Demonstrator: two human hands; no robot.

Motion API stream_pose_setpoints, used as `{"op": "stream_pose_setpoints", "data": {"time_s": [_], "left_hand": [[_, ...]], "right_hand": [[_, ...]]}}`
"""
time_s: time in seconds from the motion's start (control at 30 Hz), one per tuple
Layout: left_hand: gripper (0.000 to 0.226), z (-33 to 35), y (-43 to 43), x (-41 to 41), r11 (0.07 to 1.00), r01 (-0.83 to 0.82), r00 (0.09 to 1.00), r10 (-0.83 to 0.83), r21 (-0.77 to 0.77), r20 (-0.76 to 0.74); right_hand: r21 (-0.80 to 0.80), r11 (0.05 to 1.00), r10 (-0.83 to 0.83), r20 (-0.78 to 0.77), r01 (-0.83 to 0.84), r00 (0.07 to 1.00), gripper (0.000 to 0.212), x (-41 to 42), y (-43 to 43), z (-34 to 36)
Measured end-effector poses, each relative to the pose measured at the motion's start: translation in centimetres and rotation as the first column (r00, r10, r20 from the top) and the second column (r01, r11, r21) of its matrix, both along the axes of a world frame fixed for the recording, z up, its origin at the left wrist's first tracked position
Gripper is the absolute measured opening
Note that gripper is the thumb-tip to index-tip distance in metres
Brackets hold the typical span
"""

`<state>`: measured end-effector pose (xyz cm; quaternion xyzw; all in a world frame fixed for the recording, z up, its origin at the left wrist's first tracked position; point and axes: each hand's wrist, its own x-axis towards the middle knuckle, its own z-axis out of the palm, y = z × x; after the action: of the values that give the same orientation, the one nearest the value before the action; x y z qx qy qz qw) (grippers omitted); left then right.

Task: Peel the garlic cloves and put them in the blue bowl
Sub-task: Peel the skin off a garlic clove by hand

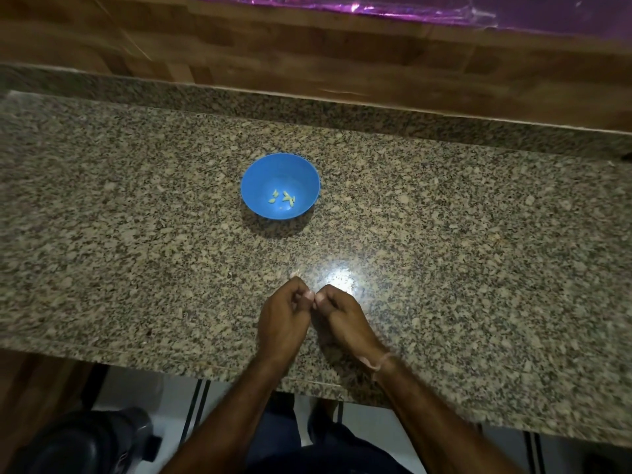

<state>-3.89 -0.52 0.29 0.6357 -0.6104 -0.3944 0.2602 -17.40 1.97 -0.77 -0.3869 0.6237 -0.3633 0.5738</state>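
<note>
Garlic, if any is in my grasp, is hidden where my two hands meet. My left hand (284,319) and right hand (343,318) sit knuckle to knuckle low over the near part of the granite counter (444,234). Both have their fingers curled tightly inward, and the thumb tips are pressed against each other. I cannot tell from this view whether they pinch anything between them, because the fingers cover that spot. A thin thread band (383,361) circles my right wrist.

Just beyond the left hand's knuckles, a small pale scrap (295,276) lies on the stone. Beside it, a bright patch of lamp glare (342,273) shines on the polished surface.

Farther out, well apart from both hands and slightly to the left of them, the blue bowl (260,179) stands upright on the counter. The garlic cloves (284,198) lie in its bottom, a few small pale yellow-green pieces close together.

Behind the counter runs a low granite upstand, then a wood-patterned wall (239,46). A strip of shiny purple film (410,8) crosses the top right corner. Below the counter's near edge I see white floor and a dark, blurred object (85,443) at lower left.
</note>
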Motion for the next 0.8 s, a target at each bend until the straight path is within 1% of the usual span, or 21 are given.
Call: {"op": "stream_pose_setpoints", "data": {"time_s": [0.07, 0.1, 0.17, 0.23, 0.27, 0.3, 0.33, 0.37, 0.4, 0.43, 0.47, 0.5, 0.53, 0.57, 0.6, 0.63, 0.67, 0.7, 0.73, 0.77, 0.8], "left_hand": [[0.022, 0.4, -0.1, 0.1, 1.0, 0.028, 0.999, -0.028, 0.011, 0.014], [0.024, 0.5, -0.2, 0.1, 0.999, 0.04, 0.999, -0.04, 0.035, -0.01], [0.026, 0.5, -0.5, 0.2, 0.989, 0.036, 0.989, -0.015, 0.141, -0.144], [0.026, 0.4, -0.9, 0.2, 0.947, 0.033, 0.946, 0.074, 0.321, -0.317], [0.026, 0.6, -0.9, 0.1, 0.921, 0.05, 0.923, 0.106, 0.387, -0.37], [0.027, 0.8, -0.9, 0.1, 0.909, 0.062, 0.911, 0.118, 0.412, -0.396], [0.028, 0.9, -0.7, 0.1, 0.93, 0.063, 0.924, 0.083, 0.362, -0.374], [0.027, 0.8, -0.5, 0.2, 0.966, 0.063, 0.952, 0.016, 0.25, -0.304], [0.026, 0.7, 0.0, 0.3, 0.989, 0.079, 0.982, -0.055, 0.122, -0.183], [0.025, 0.7, 0.4, 0.4, 0.993, 0.106, 0.991, -0.102, 0.043, -0.091], [0.025, 0.7, 0.6, 0.4, 0.993, 0.114, 0.992, -0.112, 0.03, -0.052], [0.026, 0.5, 0.5, 0.3, 0.99, 0.116, 0.991, -0.111, 0.076, -0.072], [0.028, 0.3, 0.3, 0.3, 0.978, 0.117, 0.986, -0.093, 0.171, -0.141], [0.028, 0.3, 0.1, 0.3, 0.943, 0.105, 0.97, -0.027, 0.317, -0.241], [0.028, 0.6, -0.1, 0.2, 0.892, 0.096, 0.958, 0.037, 0.441, -0.284], [0.027, 0.9, 0.0, 0.0, 0.871, 0.087, 0.955, 0.064, 0.483, -0.288], [0.026, 0.9, 0.2, -0.2, 0.903, 0.078, 0.968, 0.033, 0.422, -0.249], [0.025, 0.6, 0.4, -0.3, 0.951, 0.06, 0.98, 0.001, 0.302, -0.197], [0.025, 0.1, 0.8, -0.3, 0.989, 0.05, 0.994, -0.037, 0.14, -0.099], [0.025, -0.5, 1.1, -0.2, 0.997, 0.061, 0.997, -0.059, 0.039, -0.041], [0.024, -0.6, 1.3, -0.3, 0.997, 0.065, 0.997, -0.063, 0.031, -0.043]], "right_hand": [[0.001, 1.0, -0.004, 0.018, 0.004, 1.0, 0.029, 0.2, 0.1, 0.3], [-0.032, 0.999, 0.006, -0.016, -0.006, 1.0, 0.028, 0.2, 0.1, 0.6], [-0.15, 0.986, 0.042, -0.17, -0.068, 0.985, 0.026, 0.1, 0.1, 1.1], [-0.26, 0.955, 0.047, -0.35, -0.146, 0.936, 0.025, -0.1, -0.1, 1.2], [-0.282, 0.944, 0.047, -0.391, -0.168, 0.919, 0.026, -0.3, -0.2, 1.4], [-0.267, 0.948, 0.057, -0.391, -0.172, 0.918, 0.026, -0.4, -0.3, 1.3], [-0.223, 0.962, 0.074, -0.344, -0.158, 0.936, 0.027, -0.5, -0.4, 1.2], [-0.134, 0.983, 0.091, -0.236, -0.125, 0.968, 0.029, -0.5, -0.6, 1.1], [-0.016, 0.995, 0.097, -0.093, -0.099, 0.991, 0.031, -0.5, -0.7, 1.1], [0.092, 0.992, 0.091, -0.008, -0.09, 0.996, 0.033, -0.4, -0.7, 1.3], [0.128, 0.987, 0.092, 0.014, -0.093, 0.996, 0.033, -0.4, -0.5, 1.3], [0.078, 0.992, 0.103, -0.038, -0.1, 0.994, 0.033, -0.3, -0.2, 1.1], [-0.031, 0.992, 0.116, -0.172, -0.123, 0.978, 0.031, -0.3, 0.1, 0.9], [-0.125, 0.98, 0.103, -0.33, -0.152, 0.938, 0.029, -0.4, 0.5, 0.8], [-0.208, 0.958, 0.087, -0.443, -0.196, 0.892, 0.027, -0.5, 0.8, 1.0], [-0.233, 0.95, 0.078, -0.467, -0.208, 0.881, 0.026, -0.5, 0.9, 1.0], [-0.222, 0.955, 0.088, -0.422, -0.197, 0.902, 0.027, -0.4, 0.9, 1.1], [-0.163, 0.971, 0.116, -0.323, -0.176, 0.939, 0.03, -0.3, 0.6, 1.1], [-0.081, 0.987, 0.12, -0.175, -0.135, 0.977, 0.032, -0.2, 0.2, 1.4], [0.044, 0.995, 0.089, -0.032, -0.087, 0.996, 0.034, 0.0, -0.1, 1.9], [0.067, 0.996, 0.064, 0.006, -0.065, 0.998, 0.034, 0.1, 0.0, 2.0]]}}
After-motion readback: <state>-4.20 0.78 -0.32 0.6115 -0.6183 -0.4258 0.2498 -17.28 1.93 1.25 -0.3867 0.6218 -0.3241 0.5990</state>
